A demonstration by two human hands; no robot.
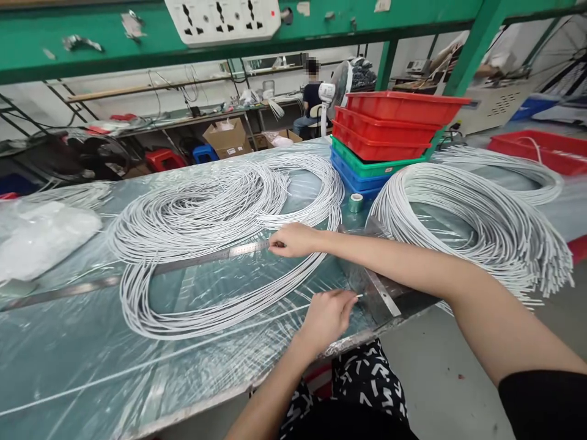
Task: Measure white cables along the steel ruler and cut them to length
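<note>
My right hand (293, 239) reaches across the table and pinches a thin white cable against the long steel ruler (192, 261) fixed along the tabletop. Nearer the table's front edge, my left hand (328, 315) pinches the end of a white cable whose tip pokes out toward a metal stop plate (383, 293). Just beyond and left of my hands lies a big loose coil of white cables (215, 214). A second bundle of cut white cables (481, 220) fans out on the right.
The table (68, 360) is covered in clear plastic film. A stack of red, green and blue trays (389, 134) stands at the back right, a tape roll (356, 202) beside it. A white plastic bag (41, 235) lies left. Another person sits far behind.
</note>
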